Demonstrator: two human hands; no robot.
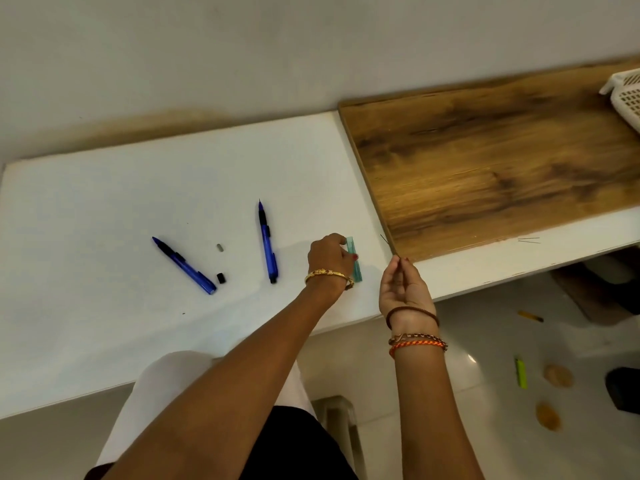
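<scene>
Teal plastic is what my left hand (329, 258) grips: the lead case (356, 268) lies flat on the white tabletop (104, 202), right of centre in the frame, with my fingers curled over its left side. My right hand (403, 285) hovers just beside it to the lower right, thumb and fingers (408, 270) pinched together on one thin graphite lead (388, 244) that slants up and to the left. So, as I judge it, a lead is out of the case but in no pencil yet. The left pencil (183, 265) looks ready for loading: its black cap (221, 278) and a small grey plug (219, 247) lie loose beside it. The second pencil (267, 244), between that one and my left hand, seems closed; I cannot tell whether it is filled. What is left is to carry the lead across, feed it in, and refit plug and cap. My own left arm lies between the lead and the open pencil, and the lead is brittle. A wooden board (502, 168) fills the upper right, with a white basket (627, 95) at its far corner and a few loose leads (529, 240) below it.
</scene>
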